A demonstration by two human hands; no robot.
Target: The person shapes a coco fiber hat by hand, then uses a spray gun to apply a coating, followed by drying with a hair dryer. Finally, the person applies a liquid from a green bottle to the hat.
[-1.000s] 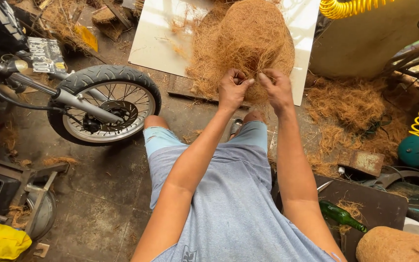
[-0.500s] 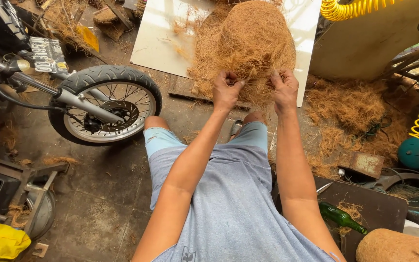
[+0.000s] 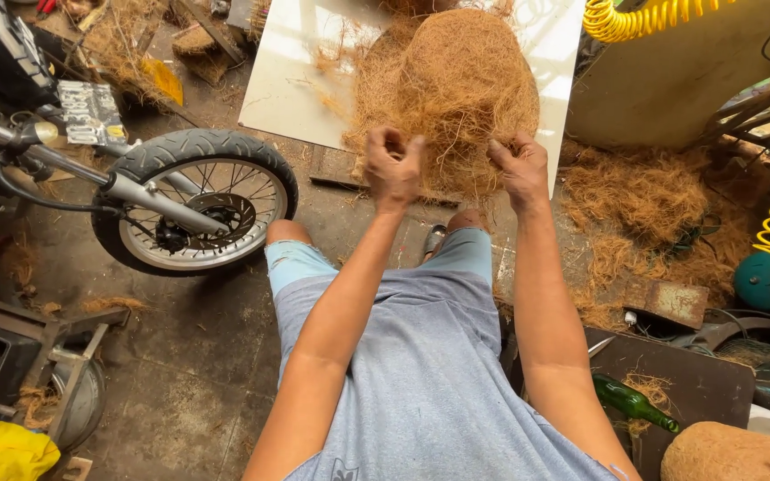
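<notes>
I count one coir mound (image 3: pixel 456 85) at twelve o'clock, one motorcycle wheel (image 3: pixel 198 200) at nine. My left hand (image 3: pixel 394 165) and right hand (image 3: pixel 520 165) seem curled shut, pinching its fibres.

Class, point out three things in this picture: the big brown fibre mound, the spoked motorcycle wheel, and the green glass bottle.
Big brown fibre mound (image 3: pixel 456 80): head view, middle of its domed top.
Spoked motorcycle wheel (image 3: pixel 202 147): head view, upper tyre tread.
Green glass bottle (image 3: pixel 627 403): head view, its body.
</notes>
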